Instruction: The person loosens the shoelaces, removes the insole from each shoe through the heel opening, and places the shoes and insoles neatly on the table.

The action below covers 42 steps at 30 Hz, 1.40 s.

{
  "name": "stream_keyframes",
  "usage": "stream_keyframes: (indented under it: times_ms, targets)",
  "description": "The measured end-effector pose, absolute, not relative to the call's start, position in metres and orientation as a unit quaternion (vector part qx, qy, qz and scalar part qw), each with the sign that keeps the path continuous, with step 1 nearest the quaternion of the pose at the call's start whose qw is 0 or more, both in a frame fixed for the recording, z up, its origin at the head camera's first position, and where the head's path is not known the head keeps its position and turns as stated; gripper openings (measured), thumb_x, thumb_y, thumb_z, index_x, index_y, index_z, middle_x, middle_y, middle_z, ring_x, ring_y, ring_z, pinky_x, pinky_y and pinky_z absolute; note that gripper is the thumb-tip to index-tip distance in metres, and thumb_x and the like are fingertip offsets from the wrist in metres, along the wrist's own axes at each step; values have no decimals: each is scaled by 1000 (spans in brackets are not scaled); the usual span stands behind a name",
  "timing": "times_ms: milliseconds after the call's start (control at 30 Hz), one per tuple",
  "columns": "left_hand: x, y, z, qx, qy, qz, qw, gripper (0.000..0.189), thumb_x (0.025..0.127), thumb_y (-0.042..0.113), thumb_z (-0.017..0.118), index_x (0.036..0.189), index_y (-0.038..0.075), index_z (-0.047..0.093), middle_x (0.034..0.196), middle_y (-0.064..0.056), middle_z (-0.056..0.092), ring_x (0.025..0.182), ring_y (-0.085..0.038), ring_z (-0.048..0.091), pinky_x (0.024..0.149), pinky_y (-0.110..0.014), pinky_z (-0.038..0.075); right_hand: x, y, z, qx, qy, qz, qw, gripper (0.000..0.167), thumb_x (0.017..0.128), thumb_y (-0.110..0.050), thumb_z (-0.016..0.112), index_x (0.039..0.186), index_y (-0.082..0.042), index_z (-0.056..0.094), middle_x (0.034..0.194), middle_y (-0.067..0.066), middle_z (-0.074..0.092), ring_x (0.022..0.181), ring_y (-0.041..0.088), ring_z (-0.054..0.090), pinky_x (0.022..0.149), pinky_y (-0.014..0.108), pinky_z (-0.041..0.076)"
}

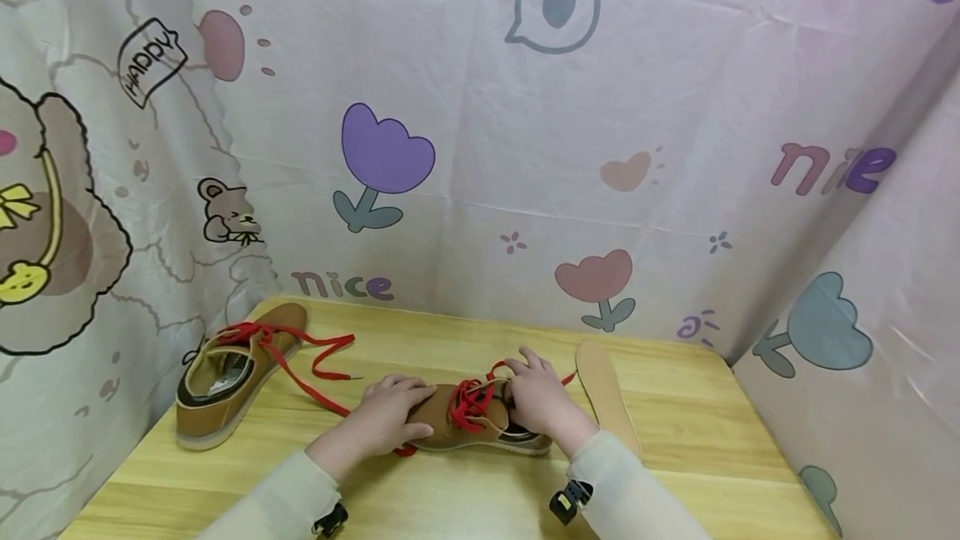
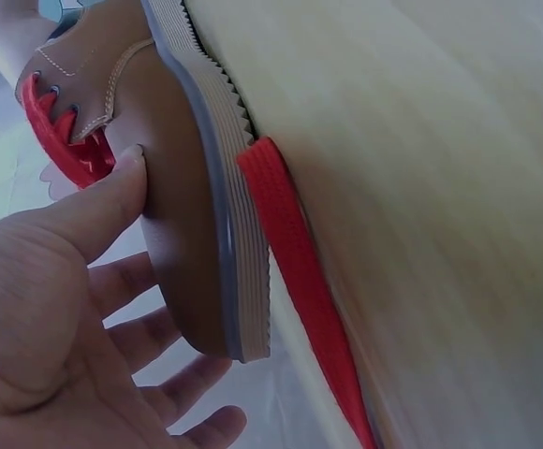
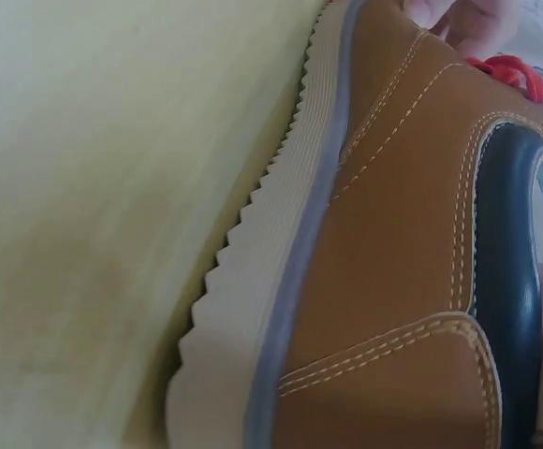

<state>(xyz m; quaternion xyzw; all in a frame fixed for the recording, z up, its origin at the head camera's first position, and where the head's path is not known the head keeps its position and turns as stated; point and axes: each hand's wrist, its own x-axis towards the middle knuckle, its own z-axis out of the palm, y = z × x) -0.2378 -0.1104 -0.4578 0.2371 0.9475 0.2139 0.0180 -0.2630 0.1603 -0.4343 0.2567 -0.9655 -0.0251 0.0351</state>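
A brown lace-up shoe [image 1: 438, 417] lies across the middle of the table, toe to the left and heel to the right. My left hand [image 1: 390, 417] holds its toe, the thumb on the near side and bent fingers round the far side. Red laces [image 1: 471, 404] are bunched over the tongue. At the shoe's opening rests my right hand [image 1: 538, 394], with one finger raised; the shoe hides what its other fingertips do. In the right wrist view, the dark collar [image 3: 507, 253] covers part of that hand. A flat red lace [image 2: 295, 271] runs beside the sole in the left wrist view.
A second brown shoe [image 1: 206, 422] stands at the table's left edge, its red lace [image 1: 311, 386] trailing toward my left hand. Right of my right hand lies a tan insole [image 1: 604, 390]. Printed curtains [image 1: 465, 148] hang behind and beside the wooden table [image 1: 712, 440].
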Motion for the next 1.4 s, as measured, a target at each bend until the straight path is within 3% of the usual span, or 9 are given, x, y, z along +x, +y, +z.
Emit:
stream_keyframes:
  times_ms: [267, 433, 667, 900, 1033, 1200, 1400]
  targets:
    - [-238, -111, -460, 228, 949, 218, 15, 62, 87, 40, 76, 141, 13, 60, 142, -11, 56, 132, -39, 44, 105, -64, 32, -265, 171, -439, 302, -948, 90, 41, 29, 81, -9, 70, 58, -23, 60, 143, 15, 54, 142, 43, 32, 107, 65, 34]
    - [-239, -111, -462, 227, 949, 218, 15, 63, 86, 41, 77, 141, 14, 60, 141, -11, 56, 132, -39, 44, 105, -63, 32, -267, 177, -444, 317, -937, 146, 34, 28, 83, -12, 63, 60, -24, 53, 148, 15, 50, 144, 42, 28, 108, 68, 30]
    - [-239, -111, -462, 236, 945, 227, 9, 63, 86, 41, 77, 140, 12, 61, 140, -12, 57, 131, -40, 44, 104, -65, 32, -269, 184, -451, 313, -908, 276, 32, 26, 93, -8, 50, 70, -20, 52, 153, 14, 42, 146, 37, 24, 112, 62, 25]
    - [-240, -111, -461, 230, 946, 228, 10, 63, 85, 41, 78, 139, 13, 62, 139, -11, 57, 132, -39, 44, 105, -64, 32, -270, 190, -456, 275, -839, 468, 44, 25, 91, 2, 38, 73, -11, 48, 149, 13, 46, 136, 37, 34, 97, 52, 29]
    - [-239, -113, -462, 233, 945, 231, 13, 63, 86, 41, 78, 139, 12, 61, 140, -12, 57, 132, -39, 44, 105, -64, 32, -268, 193, -454, 262, -834, 480, 71, 28, 95, 0, 42, 71, -12, 52, 144, 15, 52, 134, 41, 38, 98, 55, 30]
    - [-240, -112, -461, 244, 938, 244, 21, 66, 86, 41, 78, 141, 9, 58, 142, -13, 55, 134, -39, 42, 106, -64, 32, -265, 194, -446, 225, -873, 424, 81, 33, 99, -17, 57, 66, -20, 60, 138, 7, 58, 136, 38, 37, 104, 64, 30]
    - [-242, -108, -463, 254, 935, 246, 21, 74, 85, 43, 79, 143, 6, 55, 144, -13, 54, 136, -40, 41, 106, -63, 31, -262, 190, -437, 217, -887, 403, 56, 39, 96, -16, 63, 59, -18, 51, 132, 6, 61, 134, 34, 38, 104, 62, 32]
